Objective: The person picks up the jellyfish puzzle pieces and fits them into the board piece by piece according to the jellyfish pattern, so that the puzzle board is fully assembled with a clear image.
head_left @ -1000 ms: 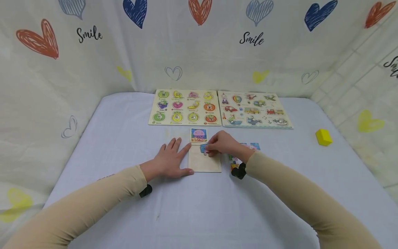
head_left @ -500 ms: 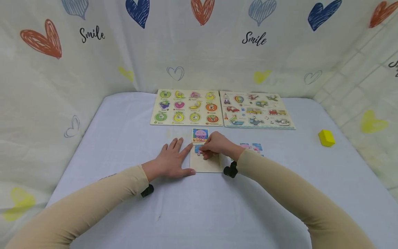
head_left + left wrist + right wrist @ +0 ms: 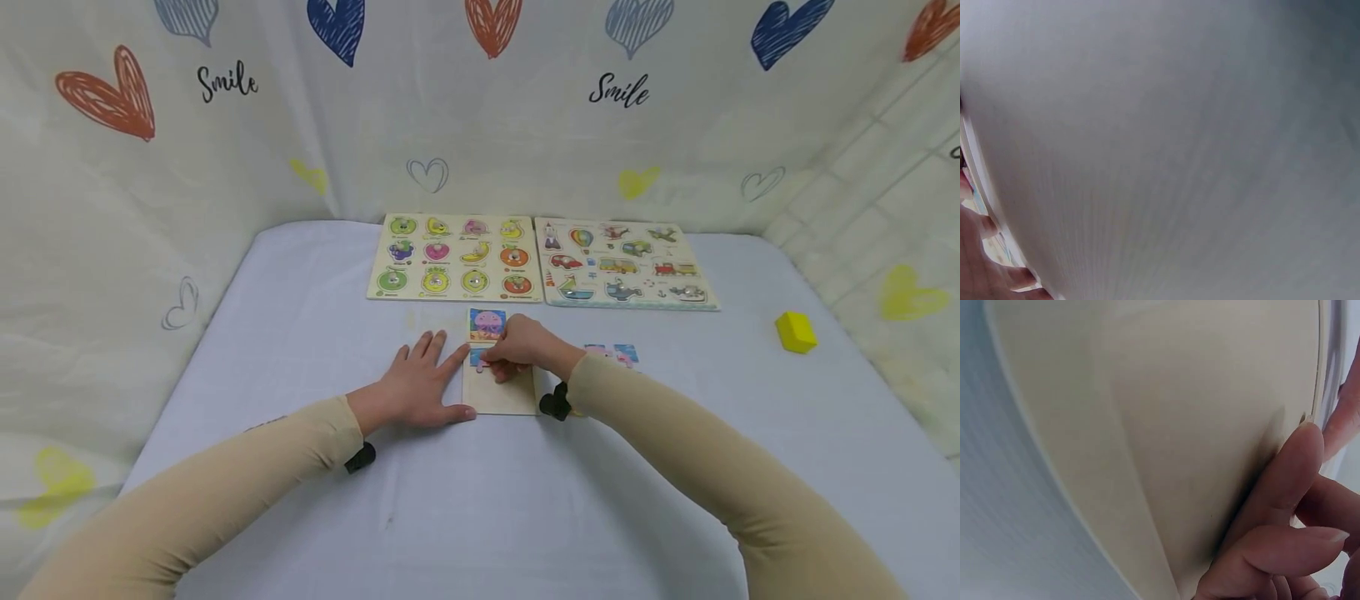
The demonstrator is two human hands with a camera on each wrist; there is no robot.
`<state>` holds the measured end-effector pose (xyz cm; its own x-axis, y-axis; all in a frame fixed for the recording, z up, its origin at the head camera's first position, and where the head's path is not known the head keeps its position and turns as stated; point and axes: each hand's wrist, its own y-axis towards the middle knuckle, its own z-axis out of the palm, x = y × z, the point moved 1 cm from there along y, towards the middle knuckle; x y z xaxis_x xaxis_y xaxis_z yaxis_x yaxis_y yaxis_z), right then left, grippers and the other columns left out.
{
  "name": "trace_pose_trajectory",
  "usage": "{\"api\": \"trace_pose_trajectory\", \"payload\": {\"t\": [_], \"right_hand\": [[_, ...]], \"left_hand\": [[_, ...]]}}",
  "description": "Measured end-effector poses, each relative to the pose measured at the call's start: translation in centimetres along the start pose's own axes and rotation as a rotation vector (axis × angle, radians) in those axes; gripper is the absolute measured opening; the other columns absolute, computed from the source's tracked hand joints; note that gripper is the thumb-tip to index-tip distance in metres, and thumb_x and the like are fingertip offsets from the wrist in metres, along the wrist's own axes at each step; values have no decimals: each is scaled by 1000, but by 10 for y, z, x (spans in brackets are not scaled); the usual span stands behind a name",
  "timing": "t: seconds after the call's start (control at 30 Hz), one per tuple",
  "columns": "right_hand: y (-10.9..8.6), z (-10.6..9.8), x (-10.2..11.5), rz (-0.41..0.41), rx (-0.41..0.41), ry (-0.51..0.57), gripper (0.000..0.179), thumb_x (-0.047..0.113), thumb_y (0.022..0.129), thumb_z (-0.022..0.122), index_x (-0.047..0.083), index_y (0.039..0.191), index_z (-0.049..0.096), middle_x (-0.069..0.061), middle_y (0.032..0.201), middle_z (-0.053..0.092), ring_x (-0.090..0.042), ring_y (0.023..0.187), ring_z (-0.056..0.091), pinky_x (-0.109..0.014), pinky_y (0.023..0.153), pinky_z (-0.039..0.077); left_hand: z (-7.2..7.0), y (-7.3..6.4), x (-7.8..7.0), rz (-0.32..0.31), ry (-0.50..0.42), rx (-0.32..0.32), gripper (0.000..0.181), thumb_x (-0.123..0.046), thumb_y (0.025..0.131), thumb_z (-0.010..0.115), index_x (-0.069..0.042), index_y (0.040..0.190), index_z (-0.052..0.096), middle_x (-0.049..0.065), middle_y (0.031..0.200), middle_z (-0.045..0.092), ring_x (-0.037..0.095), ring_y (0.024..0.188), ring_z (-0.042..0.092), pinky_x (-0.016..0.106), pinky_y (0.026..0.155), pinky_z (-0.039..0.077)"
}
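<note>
A small wooden puzzle tray (image 3: 498, 402) with a raised rim lies in front of me, its recess mostly bare wood. A blue-and-pink jigsaw piece (image 3: 477, 359) sits in its upper left corner. My right hand (image 3: 528, 346) holds that piece with thumb and fingertips, which partly cover it. In the right wrist view the curled fingers (image 3: 1279, 487) are low against the tray's surface; the piece is hidden there. My left hand (image 3: 420, 387) rests with fingers spread at the tray's left edge. A picture card with a pink octopus (image 3: 486, 325) lies just above the tray.
Several loose jigsaw pieces (image 3: 625, 354) lie right of the tray, partly behind my right forearm. Behind are a fruit puzzle board (image 3: 455, 258) and a vehicle puzzle board (image 3: 628, 265). A yellow block (image 3: 796, 332) stands at the far right.
My right hand has carried the jigsaw piece left and down into the tray's upper left corner. Over the last half second it stays there. The left hand keeps its place on the tray edge.
</note>
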<state>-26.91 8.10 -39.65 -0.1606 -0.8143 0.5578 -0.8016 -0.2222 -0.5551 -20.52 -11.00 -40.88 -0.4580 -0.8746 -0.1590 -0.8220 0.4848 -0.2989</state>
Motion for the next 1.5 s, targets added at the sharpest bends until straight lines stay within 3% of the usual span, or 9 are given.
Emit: {"api": "trace_pose_trajectory", "payload": {"t": [0.2, 0.7, 0.97, 1.17, 1.33, 1.5], "right_hand": [[-2, 2, -1, -35, -35, -110, 35, 31, 98, 70, 9, 71, 73, -2, 61, 71, -9, 56, 62, -21, 54, 43], [-7, 5, -4, -71, -89, -124, 34, 31, 99, 69, 7, 75, 72, -3, 64, 72, -11, 59, 67, -21, 56, 47], [-9, 1, -15, -129, 23, 53, 18, 17, 103, 61, 3, 98, 71, -6, 80, 74, -11, 69, 73, -24, 70, 58], [-19, -10, -23, -242, 90, 41, 24, 17, 104, 61, 4, 122, 68, -5, 96, 78, -12, 85, 71, -28, 86, 56], [-29, -23, -37, -345, 62, 18, 30, 17, 102, 64, 7, 130, 66, -5, 117, 75, -15, 106, 69, -37, 100, 53], [-38, -42, -59, -378, -14, 46, 32, 16, 102, 64, 6, 132, 65, -10, 128, 71, -23, 118, 67, -42, 103, 53]], "left_hand": [[1, 0, -2, 8, -20, 1, 97, -71, 92, 55, -18, 165, 20, 26, 169, 13, 48, 156, 14, 68, 119, 24], [1, 1, -3, 26, -52, 9, 91, -68, 93, 57, -24, 165, 21, 28, 168, 12, 49, 156, 13, 69, 118, 23], [3, 1, -3, 14, -46, 9, 92, -69, 92, 58, -24, 165, 23, 28, 168, 14, 49, 155, 15, 69, 117, 25], [3, -1, -2, -3, -46, 12, 92, -68, 92, 59, -24, 164, 24, 28, 168, 14, 48, 155, 16, 69, 117, 25], [3, -2, -1, -8, -50, 10, 92, -68, 92, 59, -23, 164, 24, 28, 168, 14, 48, 155, 16, 69, 117, 25], [4, -1, 0, -1, -46, 2, 92, -68, 92, 59, -23, 164, 24, 28, 168, 14, 49, 155, 16, 69, 117, 25]]}}
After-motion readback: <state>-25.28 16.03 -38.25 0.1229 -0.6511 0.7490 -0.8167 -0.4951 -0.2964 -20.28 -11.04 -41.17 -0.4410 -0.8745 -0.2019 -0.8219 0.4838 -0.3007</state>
